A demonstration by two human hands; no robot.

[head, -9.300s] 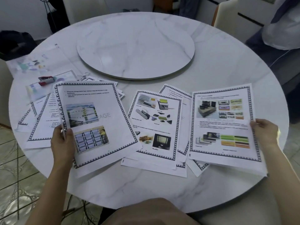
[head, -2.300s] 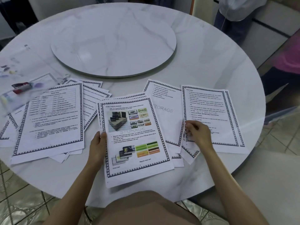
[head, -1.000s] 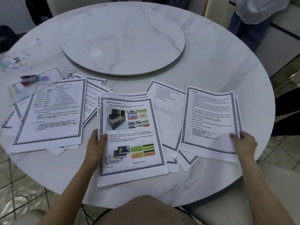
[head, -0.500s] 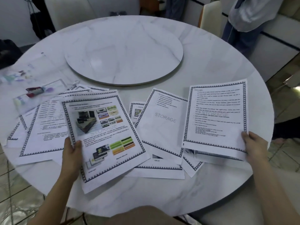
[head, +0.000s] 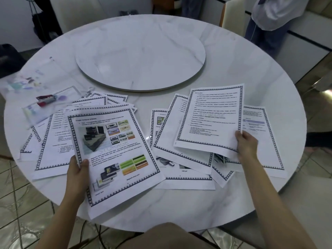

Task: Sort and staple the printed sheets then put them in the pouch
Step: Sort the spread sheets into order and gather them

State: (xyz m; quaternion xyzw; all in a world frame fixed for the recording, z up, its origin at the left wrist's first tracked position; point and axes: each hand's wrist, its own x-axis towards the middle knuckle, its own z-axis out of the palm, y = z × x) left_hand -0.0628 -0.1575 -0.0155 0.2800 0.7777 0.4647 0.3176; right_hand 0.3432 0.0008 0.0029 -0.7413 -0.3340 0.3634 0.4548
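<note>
At the far left of the worktop (head: 251,69) lies the clear pouch (head: 41,106), flat, with a red stapler (head: 45,100) resting on or in it; which of the two cannot be told through the plastic. Just right of it a loose fan of printed sheets (head: 53,141) overlaps toward the near edge.

The left hand (head: 78,174) holds the picture page (head: 115,155), tilted, by its left margin: its grip is a pinch, thumb on the printed face and fingers hidden beneath. The page is lifted over the left fan, with its near corner past the worktop's rim.

Right of centre a second spread of sheets (head: 181,169) lies overlapping. Above it the right hand (head: 247,147) holds a text page (head: 210,119) by its near right corner, also pinched between thumb and fingers, raised clear of the pile. One more bordered sheet (head: 258,133) lies flat at the far right. The raised turntable (head: 140,51) in the middle is bare.

The step in hand looks like sorting: comparing the two lifted pages to fix their order. To do it well, each page is best held at the margin so that text and any page numbers stay readable, brought close enough to compare, and then laid squarely on one growing stack, not dropped back among the unsorted sheets. Keeping edges aligned now should make stapling cleaner. Stapling and the pouch are not yet begun.
</note>
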